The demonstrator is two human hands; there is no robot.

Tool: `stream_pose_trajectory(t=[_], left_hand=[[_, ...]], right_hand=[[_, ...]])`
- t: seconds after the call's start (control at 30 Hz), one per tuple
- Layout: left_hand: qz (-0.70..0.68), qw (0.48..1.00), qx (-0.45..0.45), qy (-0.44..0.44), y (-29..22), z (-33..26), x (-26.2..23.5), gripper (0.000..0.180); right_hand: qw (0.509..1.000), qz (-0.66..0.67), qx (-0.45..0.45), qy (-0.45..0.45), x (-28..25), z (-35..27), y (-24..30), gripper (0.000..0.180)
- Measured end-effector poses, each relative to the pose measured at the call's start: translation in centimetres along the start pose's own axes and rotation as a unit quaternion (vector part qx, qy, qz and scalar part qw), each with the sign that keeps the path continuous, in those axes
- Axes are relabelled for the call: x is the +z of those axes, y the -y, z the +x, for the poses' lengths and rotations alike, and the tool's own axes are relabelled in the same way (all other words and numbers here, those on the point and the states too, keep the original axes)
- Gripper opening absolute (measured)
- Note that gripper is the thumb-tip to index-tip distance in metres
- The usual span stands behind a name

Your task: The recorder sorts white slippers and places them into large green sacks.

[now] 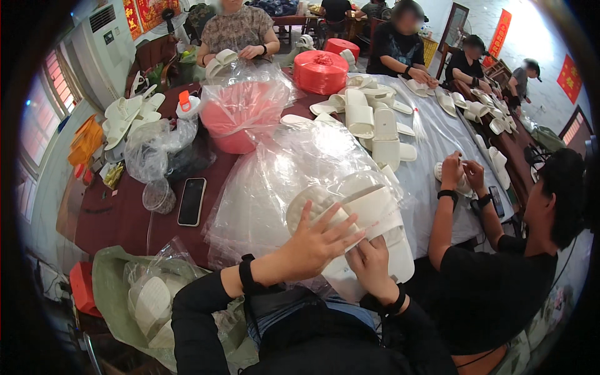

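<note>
At the near edge of the table (125,222), the white slippers (376,212) lie under both hands, long axis pointing away, leaning left; left hand (312,242) is spread across, right hand (373,264) pinches their nearer half

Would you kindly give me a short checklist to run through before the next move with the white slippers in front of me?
1. Both hands on the white slippers: ok; the left hand spreads over them, the right hand is at the near edge.
2. Clear plastic bags close by: ok; they lie just beyond the slippers.
3. Slippers wholly inside a bag: cannot tell; the transparent film hides its edges.
4. Smartphone apart from the slippers: ok; it lies to their left.
5. Green sack open: ok; bagged slippers show inside.
6. Co-worker's hands apart from yours: ok; they are farther right.
</note>
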State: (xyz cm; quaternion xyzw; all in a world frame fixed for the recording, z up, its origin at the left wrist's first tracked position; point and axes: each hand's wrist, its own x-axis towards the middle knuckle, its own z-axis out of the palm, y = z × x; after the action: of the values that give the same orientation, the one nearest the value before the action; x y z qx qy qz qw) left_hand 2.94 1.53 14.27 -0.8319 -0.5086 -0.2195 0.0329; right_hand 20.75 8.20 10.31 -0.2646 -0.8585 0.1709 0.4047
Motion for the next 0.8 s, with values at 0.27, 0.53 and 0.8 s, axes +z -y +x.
stream_pose_trajectory(t=[0.27, 0.53, 0.8], left_hand=[[-0.105, 0.991, 0.073, -0.036, -3.7, -0.8, -0.1, 0.055], [-0.250, 0.958, 0.124, 0.059, -7.2, -4.8, -2.7, 0.060], [-0.305, 0.772, -0.492, -0.261, -4.1, -10.6, -1.8, 0.084]], right_hand=[[0.999, -0.035, -0.033, 0.004, 1.1, 1.7, -1.6, 0.028], [0.983, 0.138, 0.111, -0.058, 1.6, 4.6, 0.7, 0.020], [0.950, 0.306, 0.066, 0.009, 2.4, 4.3, 7.3, 0.027]])
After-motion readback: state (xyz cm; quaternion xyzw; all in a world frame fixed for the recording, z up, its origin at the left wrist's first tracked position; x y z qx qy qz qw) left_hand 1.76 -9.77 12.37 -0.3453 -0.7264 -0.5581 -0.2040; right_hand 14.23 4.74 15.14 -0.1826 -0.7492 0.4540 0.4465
